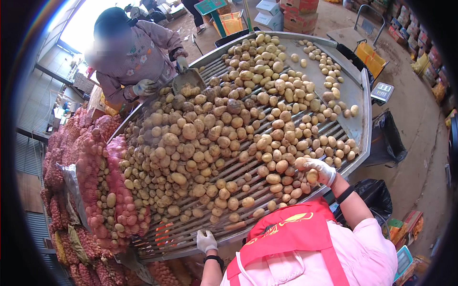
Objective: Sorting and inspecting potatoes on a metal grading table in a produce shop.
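Note:
Many potatoes [189,132] lie heaped on a sorting table of metal bars [250,169] with a raised metal rim. My right hand [320,169], in a pale work glove, is at the near right part of the table with potatoes at its fingers, one by the fingertips and one under the palm. My left hand [206,241], gloved too, rests at the near edge of the bars with no potato in it. Near it a wooden handle [235,226] lies on the bars. Smaller potatoes [331,75] lie on the flat metal plate at the far right.
Across the table a co-worker [143,53] in gloves holds a metal scoop [189,81] at the heap. Red mesh sacks of potatoes [89,178] stand at the left. Black bags [384,139], a digital scale [383,91] and yellow bags [370,59] surround the right side.

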Demonstrator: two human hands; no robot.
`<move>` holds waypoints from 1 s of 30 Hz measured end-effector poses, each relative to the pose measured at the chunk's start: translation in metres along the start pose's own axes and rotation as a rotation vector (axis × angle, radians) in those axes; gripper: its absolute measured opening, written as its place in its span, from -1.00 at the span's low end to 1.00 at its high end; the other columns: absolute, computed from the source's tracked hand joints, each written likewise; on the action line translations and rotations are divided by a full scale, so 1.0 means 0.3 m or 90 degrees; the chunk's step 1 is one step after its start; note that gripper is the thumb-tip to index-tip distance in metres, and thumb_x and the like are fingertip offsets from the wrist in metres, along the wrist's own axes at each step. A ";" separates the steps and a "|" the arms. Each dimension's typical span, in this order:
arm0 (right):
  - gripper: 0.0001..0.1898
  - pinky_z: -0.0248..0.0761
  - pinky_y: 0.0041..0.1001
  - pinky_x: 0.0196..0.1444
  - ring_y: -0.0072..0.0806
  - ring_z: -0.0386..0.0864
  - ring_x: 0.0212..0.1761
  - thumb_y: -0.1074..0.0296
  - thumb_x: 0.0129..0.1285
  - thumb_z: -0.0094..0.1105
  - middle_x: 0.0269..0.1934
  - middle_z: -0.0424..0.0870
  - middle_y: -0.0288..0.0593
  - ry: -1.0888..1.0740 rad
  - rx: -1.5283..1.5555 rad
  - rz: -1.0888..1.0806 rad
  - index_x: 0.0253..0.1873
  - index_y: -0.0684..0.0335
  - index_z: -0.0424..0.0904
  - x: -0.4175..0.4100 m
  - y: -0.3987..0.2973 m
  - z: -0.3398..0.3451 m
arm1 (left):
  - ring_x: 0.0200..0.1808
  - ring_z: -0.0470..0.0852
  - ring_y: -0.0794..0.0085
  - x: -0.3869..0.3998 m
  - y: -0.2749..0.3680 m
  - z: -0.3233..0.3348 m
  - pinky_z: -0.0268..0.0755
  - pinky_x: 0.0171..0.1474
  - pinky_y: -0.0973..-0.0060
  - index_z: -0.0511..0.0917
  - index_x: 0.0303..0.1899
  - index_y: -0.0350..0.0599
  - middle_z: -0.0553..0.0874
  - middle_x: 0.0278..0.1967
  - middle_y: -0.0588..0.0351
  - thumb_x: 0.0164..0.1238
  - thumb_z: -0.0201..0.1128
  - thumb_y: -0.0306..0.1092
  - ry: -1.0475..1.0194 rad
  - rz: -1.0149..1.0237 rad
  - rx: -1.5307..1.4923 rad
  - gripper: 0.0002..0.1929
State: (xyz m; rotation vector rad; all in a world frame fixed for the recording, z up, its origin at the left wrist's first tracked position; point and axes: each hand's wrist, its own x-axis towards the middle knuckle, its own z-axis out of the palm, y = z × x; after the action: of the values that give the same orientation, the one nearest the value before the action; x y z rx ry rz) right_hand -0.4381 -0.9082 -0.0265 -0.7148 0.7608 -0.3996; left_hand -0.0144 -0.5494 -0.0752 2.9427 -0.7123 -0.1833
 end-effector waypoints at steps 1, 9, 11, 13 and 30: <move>-0.62 0.58 -0.47 -0.13 -0.46 0.66 -0.12 0.20 0.38 0.15 -0.04 0.66 -0.17 0.002 -0.002 -0.002 0.17 0.30 0.55 -0.028 -0.029 0.041 | -0.13 0.71 -0.01 0.001 0.007 0.002 0.52 -0.05 0.13 0.64 -0.13 -0.15 0.75 -0.18 -0.10 0.25 0.28 -0.16 0.006 -0.006 0.002 -0.71; -0.72 0.53 -0.37 -0.08 -0.34 0.66 -0.13 0.21 0.19 0.32 -0.12 0.67 -0.13 0.195 -0.662 -0.205 0.00 0.06 0.67 0.100 -0.015 0.160 | -0.20 0.70 0.01 -0.007 0.014 -0.004 0.51 -0.12 0.12 0.63 -0.25 -0.08 0.74 -0.26 -0.05 0.24 0.29 -0.17 0.011 -0.021 -0.011 -0.79; -0.76 0.55 -0.22 -0.11 -0.19 0.65 -0.09 0.23 0.17 0.29 -0.08 0.61 -0.06 0.275 -1.010 -0.241 -0.04 -0.03 0.68 0.136 -0.011 0.257 | -0.21 0.70 0.02 -0.011 0.006 -0.005 0.51 -0.12 0.13 0.63 -0.26 -0.09 0.74 -0.28 -0.04 0.24 0.30 -0.17 0.006 -0.031 -0.016 -0.79; -0.76 0.58 -0.18 -0.18 -0.14 0.62 -0.09 0.26 0.06 0.34 -0.05 0.56 -0.08 0.347 -1.184 -0.187 -0.12 0.05 0.66 0.206 0.062 0.264 | -0.21 0.70 0.03 -0.003 -0.001 0.026 0.52 -0.12 0.13 0.63 -0.27 -0.09 0.74 -0.28 -0.03 0.23 0.30 -0.17 0.032 -0.017 -0.013 -0.80; -0.47 0.60 -0.47 -0.15 -0.39 0.69 -0.06 -0.02 0.45 0.09 0.12 0.68 -0.04 -0.061 0.185 -0.055 0.27 0.32 0.50 -0.084 -0.064 0.150 | -0.16 0.71 -0.03 -0.002 -0.005 0.003 0.52 -0.08 0.12 0.64 -0.16 -0.13 0.75 -0.23 -0.11 0.24 0.30 -0.16 0.007 -0.017 0.006 -0.73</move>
State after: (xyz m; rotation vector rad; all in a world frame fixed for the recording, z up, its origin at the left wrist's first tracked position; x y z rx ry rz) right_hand -0.4229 -0.8876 0.0224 -0.4902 0.5673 -0.5393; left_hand -0.0144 -0.5480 -0.0763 2.9608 -0.6747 -0.1674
